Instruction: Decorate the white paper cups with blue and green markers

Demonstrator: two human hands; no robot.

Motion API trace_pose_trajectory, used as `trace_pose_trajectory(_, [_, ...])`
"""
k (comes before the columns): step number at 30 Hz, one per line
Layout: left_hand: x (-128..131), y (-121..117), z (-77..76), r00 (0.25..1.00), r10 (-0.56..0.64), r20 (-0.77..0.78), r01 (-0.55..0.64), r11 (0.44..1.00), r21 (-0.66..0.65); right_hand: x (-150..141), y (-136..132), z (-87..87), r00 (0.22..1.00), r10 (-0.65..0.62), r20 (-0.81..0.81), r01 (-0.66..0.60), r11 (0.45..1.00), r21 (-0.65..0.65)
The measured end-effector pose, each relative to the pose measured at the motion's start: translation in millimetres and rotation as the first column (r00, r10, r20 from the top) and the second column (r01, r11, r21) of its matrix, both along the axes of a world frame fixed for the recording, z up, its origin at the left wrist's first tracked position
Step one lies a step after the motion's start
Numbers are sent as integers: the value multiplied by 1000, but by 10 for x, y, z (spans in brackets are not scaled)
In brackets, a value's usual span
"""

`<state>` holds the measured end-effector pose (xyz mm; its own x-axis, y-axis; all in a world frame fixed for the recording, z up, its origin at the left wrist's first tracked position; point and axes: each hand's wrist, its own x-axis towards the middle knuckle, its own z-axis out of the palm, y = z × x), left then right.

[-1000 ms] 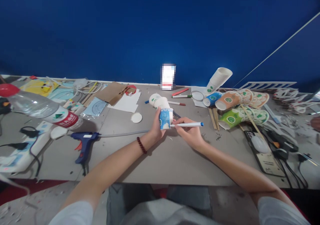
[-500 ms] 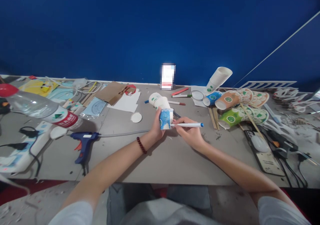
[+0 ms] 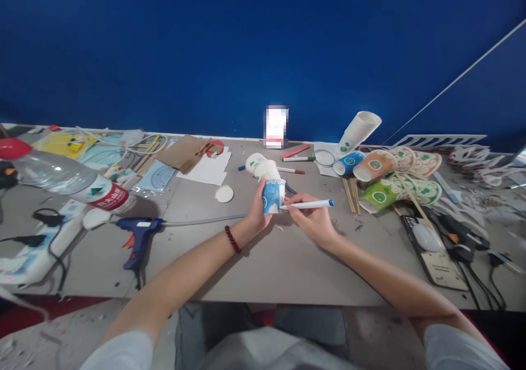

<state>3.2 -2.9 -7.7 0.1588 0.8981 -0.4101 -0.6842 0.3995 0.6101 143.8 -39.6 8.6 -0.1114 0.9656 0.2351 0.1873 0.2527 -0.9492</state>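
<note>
My left hand (image 3: 258, 208) is wrapped around a paper cup (image 3: 272, 195) coloured mostly blue, with a white patch near its lower right. White paper cups (image 3: 263, 167) are joined to or lie against its far end; I cannot tell which. In my right hand (image 3: 309, 216) is a white marker with a blue end (image 3: 314, 204), its tip at the cup's right side. Behind the cups lie a brown-ended marker (image 3: 292, 170), a green-ended marker (image 3: 299, 159) and a red marker (image 3: 296, 151). A white paper disc (image 3: 224, 194) rests to the left of the cup.
A blue glue gun (image 3: 139, 235) and a water bottle (image 3: 78, 181) lie at left, beside a power strip (image 3: 45, 249). At right are coloured paper cups (image 3: 375, 164), a white cup stack (image 3: 357, 131) and a dark phone-like object (image 3: 441, 268). A lit phone (image 3: 276, 126) stands at the back.
The marker's tip has stayed at the cup's right side with only a tiny shift. The cup's white patch looks slightly smaller; both hands keep their hold.
</note>
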Motion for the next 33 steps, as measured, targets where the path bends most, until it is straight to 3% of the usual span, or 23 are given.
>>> trace_pose_trajectory(15, [-7, -2, 24, 1000, 17, 11, -17, 1000, 13, -12, 16, 25, 999, -13, -35, 12, 1000, -25])
trace_pose_trajectory(20, [-6, 2, 7, 1000, -6, -7, 6, 1000, -14, -5, 0, 71, 1000, 16, 22, -16, 1000, -21])
trace_pose_trajectory(26, [5, 6, 7, 999, 45, 6, -45, 999, 0, -8, 7, 53, 1000, 4, -9, -4, 999, -34])
trace_pose_trajectory(33, [6, -6, 36, 1000, -2, -24, 1, 1000, -18, -3, 5, 56, 999, 12, 30, -12, 1000, -9])
